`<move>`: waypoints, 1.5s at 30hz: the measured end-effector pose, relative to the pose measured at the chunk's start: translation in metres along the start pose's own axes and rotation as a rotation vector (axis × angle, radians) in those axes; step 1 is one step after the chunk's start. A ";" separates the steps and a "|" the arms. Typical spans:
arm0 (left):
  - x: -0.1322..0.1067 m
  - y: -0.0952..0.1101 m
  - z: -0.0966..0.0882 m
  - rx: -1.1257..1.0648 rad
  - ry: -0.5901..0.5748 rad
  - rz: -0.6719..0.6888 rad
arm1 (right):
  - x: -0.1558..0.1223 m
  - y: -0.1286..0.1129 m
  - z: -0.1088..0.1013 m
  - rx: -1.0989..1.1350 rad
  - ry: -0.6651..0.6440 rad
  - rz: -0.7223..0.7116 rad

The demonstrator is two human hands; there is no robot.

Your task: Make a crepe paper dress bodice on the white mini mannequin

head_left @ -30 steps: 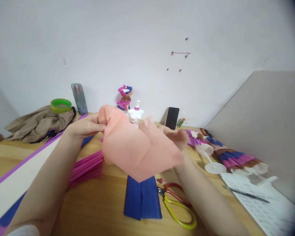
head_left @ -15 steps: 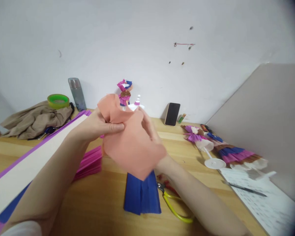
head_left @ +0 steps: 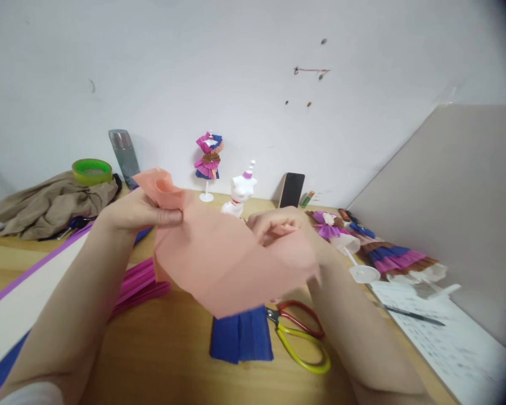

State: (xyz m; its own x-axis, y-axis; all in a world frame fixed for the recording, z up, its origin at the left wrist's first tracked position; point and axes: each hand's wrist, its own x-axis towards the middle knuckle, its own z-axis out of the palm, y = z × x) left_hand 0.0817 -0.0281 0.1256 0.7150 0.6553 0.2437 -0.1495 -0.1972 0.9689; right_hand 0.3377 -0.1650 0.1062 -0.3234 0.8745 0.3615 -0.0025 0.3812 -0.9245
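Note:
A sheet of peach crepe paper (head_left: 219,253) is stretched between my two hands above the table. My left hand (head_left: 152,211) pinches its rolled or folded left part, thumb on top. On the other side my right hand (head_left: 278,225) has its fingers closed on the paper, and the sheet's right end hangs over the wrist. Below the sheet lies a folded piece of blue crepe paper (head_left: 241,337), partly covered by it. Scissors (head_left: 299,332) with one red and one yellow handle rest beside the blue piece. Pleated magenta paper (head_left: 137,284) lies under my left forearm.
A small white dress form (head_left: 242,188) stands behind the paper, near a dressed one (head_left: 209,157). At the back are a phone (head_left: 292,190) and a bottle (head_left: 124,157). Green tape (head_left: 91,171) sits on brown cloth (head_left: 46,202) at left. Paper-dressed forms (head_left: 398,256) lie at right.
My hands have moved apart, the left one leftward and the right one rightward, spreading the peach paper wider. The white dress form and the scissors' red handle now show more fully.

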 end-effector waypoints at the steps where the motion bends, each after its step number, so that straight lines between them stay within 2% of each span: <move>1: 0.003 -0.003 -0.006 0.018 -0.041 0.013 | 0.002 0.003 -0.008 0.002 0.040 -0.011; 3: 0.009 -0.009 -0.016 0.029 -0.041 0.057 | 0.006 0.012 -0.023 0.014 0.136 -0.031; 7: 0.023 -0.026 -0.027 -0.027 0.093 0.105 | 0.014 0.029 -0.039 0.091 0.365 0.014; 12: 0.030 -0.038 -0.031 -0.033 0.115 0.117 | 0.020 0.037 -0.041 0.162 0.463 0.030; 20: 0.033 -0.029 -0.024 0.065 0.327 0.259 | 0.033 0.044 -0.036 0.239 0.672 -0.067; 22: 0.031 -0.024 -0.024 0.075 0.321 0.256 | 0.033 0.044 -0.036 0.234 0.696 -0.088; 27: 0.023 -0.017 -0.035 0.108 0.224 0.280 | 0.032 0.042 -0.039 0.225 0.748 -0.176; 34: 0.029 -0.023 -0.045 0.184 0.312 0.310 | 0.036 0.040 -0.039 0.158 0.864 -0.299; 39: 0.029 -0.025 -0.044 0.167 0.344 0.404 | 0.034 0.043 -0.041 0.112 0.755 -0.236; 45: 0.027 -0.024 -0.048 0.248 0.250 0.298 | 0.035 0.049 -0.048 0.154 0.810 -0.211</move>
State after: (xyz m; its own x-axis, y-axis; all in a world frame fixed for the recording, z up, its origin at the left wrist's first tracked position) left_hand 0.0714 0.0294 0.1114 0.4741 0.6937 0.5422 -0.1337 -0.5519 0.8231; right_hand 0.3722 -0.1014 0.0794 0.4752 0.7569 0.4486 -0.1345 0.5664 -0.8131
